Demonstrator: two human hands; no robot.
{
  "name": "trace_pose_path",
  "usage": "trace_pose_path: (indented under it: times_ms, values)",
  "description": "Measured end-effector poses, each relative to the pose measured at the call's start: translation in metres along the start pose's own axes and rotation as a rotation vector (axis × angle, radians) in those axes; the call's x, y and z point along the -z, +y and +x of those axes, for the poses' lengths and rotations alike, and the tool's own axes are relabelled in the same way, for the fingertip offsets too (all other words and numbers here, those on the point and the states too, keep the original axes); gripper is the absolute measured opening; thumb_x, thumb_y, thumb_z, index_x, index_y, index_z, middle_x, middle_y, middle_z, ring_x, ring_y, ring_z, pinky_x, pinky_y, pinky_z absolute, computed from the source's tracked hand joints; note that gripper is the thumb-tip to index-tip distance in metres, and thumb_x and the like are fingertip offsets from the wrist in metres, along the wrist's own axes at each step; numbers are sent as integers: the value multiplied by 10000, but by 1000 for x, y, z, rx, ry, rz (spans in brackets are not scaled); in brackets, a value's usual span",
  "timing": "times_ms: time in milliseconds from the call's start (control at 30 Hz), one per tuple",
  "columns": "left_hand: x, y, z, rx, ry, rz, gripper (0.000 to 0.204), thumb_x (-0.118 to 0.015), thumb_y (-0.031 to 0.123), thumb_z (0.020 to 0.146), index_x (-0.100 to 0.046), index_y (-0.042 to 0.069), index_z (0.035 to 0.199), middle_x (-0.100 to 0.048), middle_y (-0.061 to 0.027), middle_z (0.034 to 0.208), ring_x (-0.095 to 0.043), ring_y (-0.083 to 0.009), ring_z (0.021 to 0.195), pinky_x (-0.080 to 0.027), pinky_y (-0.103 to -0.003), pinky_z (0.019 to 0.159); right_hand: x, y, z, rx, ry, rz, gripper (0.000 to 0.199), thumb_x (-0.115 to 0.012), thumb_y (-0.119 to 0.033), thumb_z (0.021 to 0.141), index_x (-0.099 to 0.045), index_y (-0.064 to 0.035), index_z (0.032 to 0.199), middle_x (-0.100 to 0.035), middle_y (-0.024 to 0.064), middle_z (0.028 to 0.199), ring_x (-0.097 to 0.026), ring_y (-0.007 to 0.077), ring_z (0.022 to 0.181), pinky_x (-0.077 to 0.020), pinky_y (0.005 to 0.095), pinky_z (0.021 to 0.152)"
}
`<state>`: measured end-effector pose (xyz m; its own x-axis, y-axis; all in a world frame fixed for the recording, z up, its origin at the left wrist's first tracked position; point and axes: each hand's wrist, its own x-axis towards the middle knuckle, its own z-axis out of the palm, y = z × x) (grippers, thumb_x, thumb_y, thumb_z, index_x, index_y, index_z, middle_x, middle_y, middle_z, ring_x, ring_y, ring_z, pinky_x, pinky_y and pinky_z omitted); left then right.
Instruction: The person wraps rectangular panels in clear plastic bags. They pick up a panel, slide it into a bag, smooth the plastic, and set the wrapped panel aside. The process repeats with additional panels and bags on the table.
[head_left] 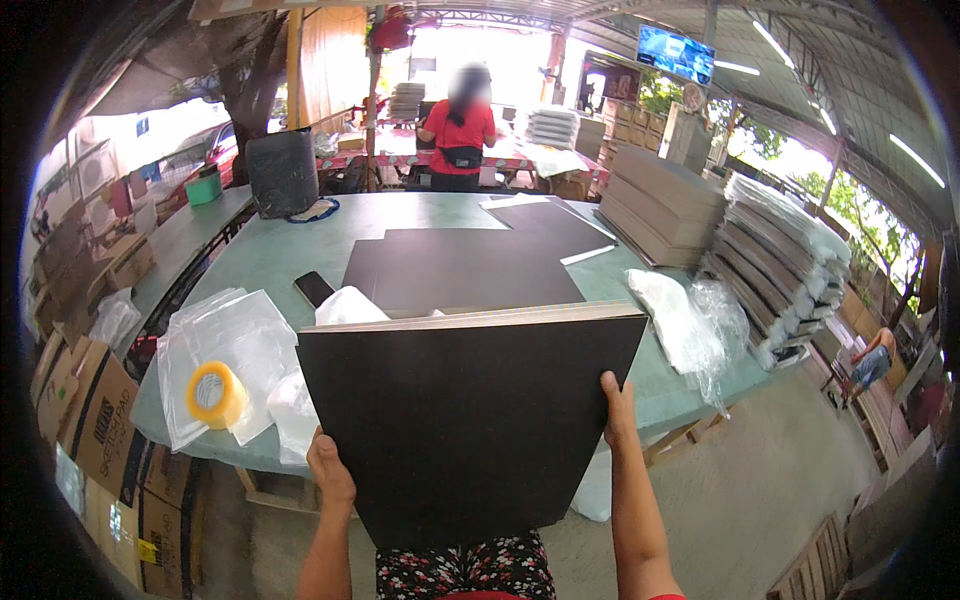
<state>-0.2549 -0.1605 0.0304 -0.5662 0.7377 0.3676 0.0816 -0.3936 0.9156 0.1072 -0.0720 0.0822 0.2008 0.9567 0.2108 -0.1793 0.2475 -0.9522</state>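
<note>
A stack of large black boards, pale along its upper edge, stands tilted in front of me at the table's near edge. My left hand grips its left side low down, thumb on the black face. Higher on the right side, my right hand holds it the same way; the other fingers of both hands are mostly hidden behind. Beyond it, more dark sheets lie flat on the green table. A roll of yellowish tape sits on clear plastic sleeves to the left.
A phone lies behind the sleeves. Crumpled plastic is at the right, before tall stacks of boards and wrapped packs. Cartons stand at the lower left. A person in red stands beyond the table.
</note>
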Motion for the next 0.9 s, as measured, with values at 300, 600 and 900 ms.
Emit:
trace_pose_path:
  times_ms: [300,600,900]
  values:
    - [11,-26,110,-236,-244,370,217,-604,66,666,-543,-27,853,-547,-123,800,-543,-242,797,-423,-307,740,21,70,41,-153,140,-131,661,-668,-353,691,-373,16,1154,-491,120,1055,-501,241,929,-421,351,799]
    - [-63,-68,154,-586,-843,1104,486,-705,289,534,-542,52,925,-574,-101,924,-524,-251,944,-394,-356,830,46,29,1,3,113,-30,808,-573,-509,716,-251,-11,1264,-358,143,1234,-364,279,1118,-308,377,928]
    - [-68,0,179,-574,-875,1242,337,-663,217,572,-543,73,852,-590,-94,847,-581,-253,821,-460,-363,704,54,36,6,-14,101,-20,821,-517,-562,729,-250,-5,1270,-321,157,1268,-319,282,1160,-268,373,958]
